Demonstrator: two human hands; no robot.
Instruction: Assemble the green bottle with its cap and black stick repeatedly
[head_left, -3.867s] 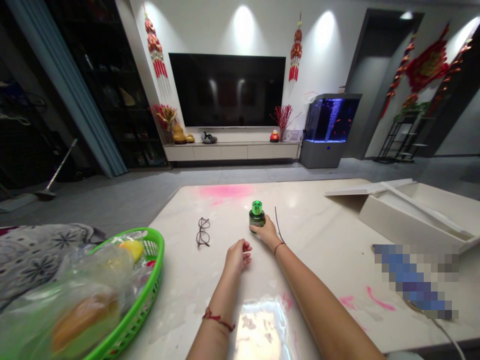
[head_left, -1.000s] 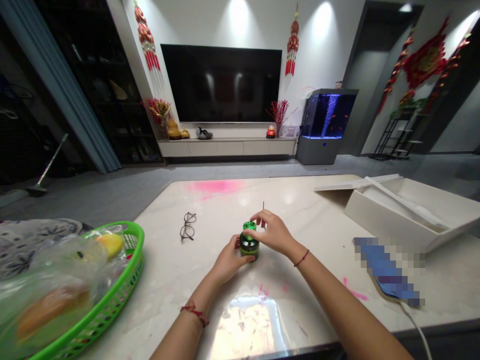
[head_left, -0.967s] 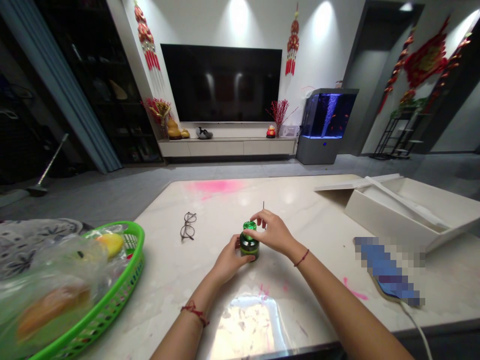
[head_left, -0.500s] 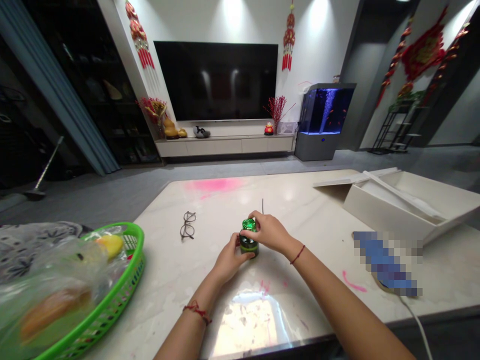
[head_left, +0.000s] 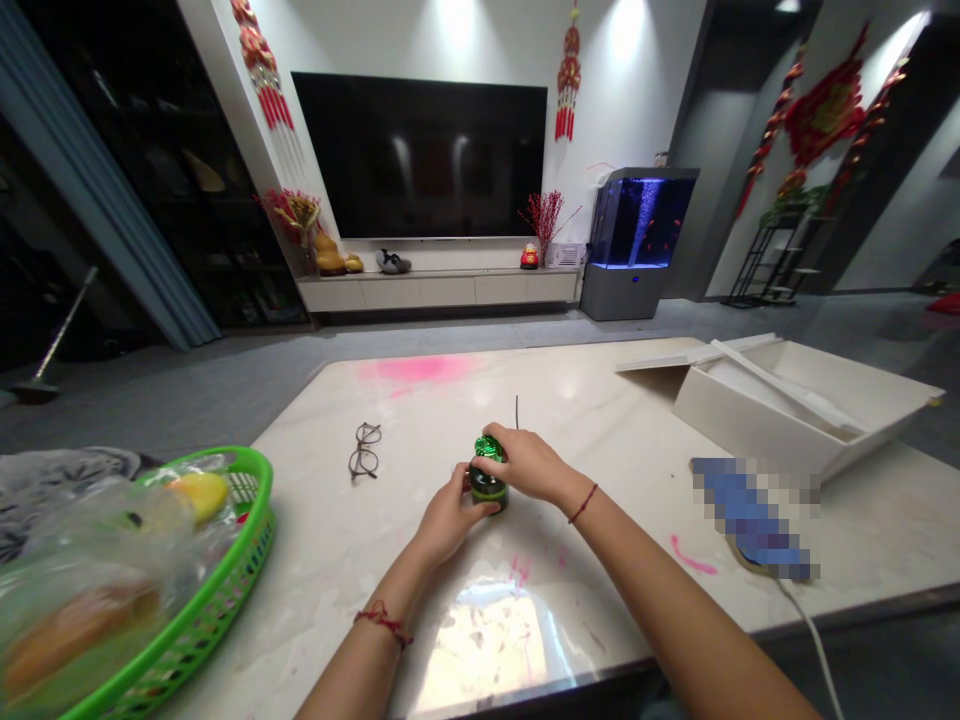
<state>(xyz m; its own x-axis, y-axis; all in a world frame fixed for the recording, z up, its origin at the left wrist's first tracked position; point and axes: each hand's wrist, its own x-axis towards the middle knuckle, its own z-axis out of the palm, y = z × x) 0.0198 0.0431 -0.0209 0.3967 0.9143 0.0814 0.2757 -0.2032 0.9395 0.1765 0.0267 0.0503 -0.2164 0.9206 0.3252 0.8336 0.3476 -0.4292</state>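
Note:
A small round dark-green thing, shaped like a jar with a shiny bright-green faceted top (head_left: 489, 484), stands on the white marble-look table (head_left: 315, 560). Its exact kind I cannot make out. My left hand (head_left: 450, 515) is wrapped round its lower body from the left, thumb across the front. From the right, my right hand (head_left: 531, 460) grips the shiny top, with thumb in front and fingers behind. Part of the thing is hidden by my fingers. Just behind my right hand a thin black rod (head_left: 517, 411) shows; its lower end is hidden.
Eyeglasses (head_left: 365, 450) lie to the left. A green plastic basket (head_left: 259, 490) with bagged items fills the near left. On the right are an open white box (head_left: 757, 420) and a blurred-out blue object (head_left: 750, 520) with a white cable (head_left: 814, 640). Pink smears mark the tabletop.
The whole scene has shifted slightly left in view as the camera turned. Both hands keep their hold on the green jar-like thing, with hardly any visible change in grip.

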